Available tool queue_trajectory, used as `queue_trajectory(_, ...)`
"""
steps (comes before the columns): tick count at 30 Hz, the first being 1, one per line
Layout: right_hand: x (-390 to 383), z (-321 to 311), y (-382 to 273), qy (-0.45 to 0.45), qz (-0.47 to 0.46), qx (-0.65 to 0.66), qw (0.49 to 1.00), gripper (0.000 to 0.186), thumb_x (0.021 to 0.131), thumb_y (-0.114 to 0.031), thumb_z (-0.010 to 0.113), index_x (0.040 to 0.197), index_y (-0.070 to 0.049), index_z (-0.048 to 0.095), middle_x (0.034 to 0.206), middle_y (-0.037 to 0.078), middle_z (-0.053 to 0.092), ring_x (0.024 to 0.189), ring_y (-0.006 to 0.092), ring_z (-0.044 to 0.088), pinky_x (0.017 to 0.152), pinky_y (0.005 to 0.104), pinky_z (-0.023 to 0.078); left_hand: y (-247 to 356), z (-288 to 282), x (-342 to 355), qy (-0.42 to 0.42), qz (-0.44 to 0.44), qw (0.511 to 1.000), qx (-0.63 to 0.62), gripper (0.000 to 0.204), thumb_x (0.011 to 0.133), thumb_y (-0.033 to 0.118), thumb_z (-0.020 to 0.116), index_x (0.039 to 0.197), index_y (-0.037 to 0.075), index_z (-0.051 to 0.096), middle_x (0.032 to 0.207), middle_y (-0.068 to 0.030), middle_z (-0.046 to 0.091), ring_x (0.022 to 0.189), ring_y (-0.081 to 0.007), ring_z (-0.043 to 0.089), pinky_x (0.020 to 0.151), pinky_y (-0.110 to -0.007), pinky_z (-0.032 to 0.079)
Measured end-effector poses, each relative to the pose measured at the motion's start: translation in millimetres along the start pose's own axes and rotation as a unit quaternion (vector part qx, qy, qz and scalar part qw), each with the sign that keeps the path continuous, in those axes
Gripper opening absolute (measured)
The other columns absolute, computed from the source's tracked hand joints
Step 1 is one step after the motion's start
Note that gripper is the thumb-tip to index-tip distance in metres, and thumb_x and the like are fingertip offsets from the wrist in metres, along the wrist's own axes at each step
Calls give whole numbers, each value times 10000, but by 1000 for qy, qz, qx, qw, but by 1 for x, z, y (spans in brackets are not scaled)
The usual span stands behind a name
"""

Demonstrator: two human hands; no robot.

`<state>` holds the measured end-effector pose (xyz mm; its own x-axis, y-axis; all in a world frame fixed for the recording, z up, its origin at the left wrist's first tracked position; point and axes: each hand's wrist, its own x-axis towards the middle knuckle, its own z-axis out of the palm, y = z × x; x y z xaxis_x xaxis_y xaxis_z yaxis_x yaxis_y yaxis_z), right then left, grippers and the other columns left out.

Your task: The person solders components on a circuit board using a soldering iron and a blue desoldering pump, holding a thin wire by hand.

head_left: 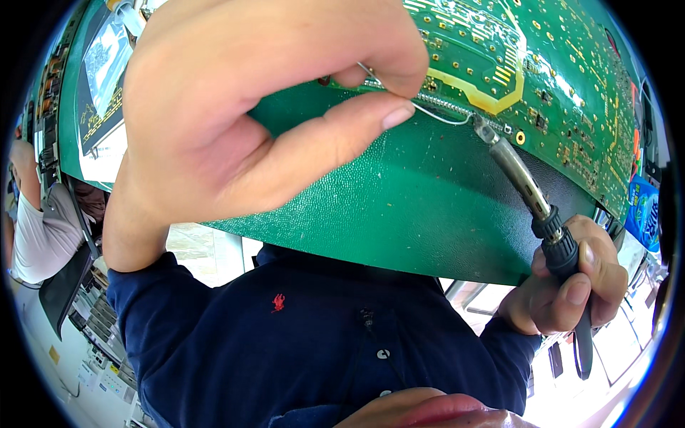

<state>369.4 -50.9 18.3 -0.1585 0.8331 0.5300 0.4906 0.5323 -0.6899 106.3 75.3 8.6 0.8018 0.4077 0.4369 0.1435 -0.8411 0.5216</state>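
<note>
Below, the left hand (221, 114) pinches curved wire (442, 120) by the edge of a glossy circuit board (571, 53). The right hand (574, 289) clasps a ribbed soldering iron (526, 184).

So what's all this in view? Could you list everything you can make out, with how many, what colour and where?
Circuit board: 1, green with gold-coloured pads, upper right
Soldering iron: 1, silver with black grip, in the right hand, tip at the board's near edge
Thin wire: 1, silver, pinched in the left hand, one end by the iron's tip
Work mat: 1, green, beneath the board
Dark flat item: 1, black with yellow marks, upper left
Packet: 1, blue, right rim
Another person's sleeve: 1, white, left rim
Shirt: 1, navy, lower middle
Hands: 2, bare, left upper left, right lower right
</note>
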Motion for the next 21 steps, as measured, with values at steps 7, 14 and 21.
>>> queue_trajectory(7,0,7,-4,41,12,-20,999,213,881,-211,459,925,-11,515,477,68,438,393,115,408,379,238,295,1,2,0,6,-5,1000,3,204,674,-67,645,864,-34,577,766,-108,576,645,-161,508,544,-241,365)
queue_trajectory(14,2,8,-5,48,16,-15,999,213,880,-214,471,908,-8,520,479,72,442,395,113,414,374,228,298,1,2,-1,10,-8,1000,5,193,681,-61,642,860,-30,578,763,-102,572,642,-154,503,544,-237,362)
queue_trajectory(21,1,7,-4,41,18,-13,999,215,888,-225,471,930,-23,531,479,69,441,398,111,412,376,225,293,2,1,0,12,-12,1000,7,182,687,-54,639,857,-27,579,761,-96,568,639,-148,498,543,-233,360)
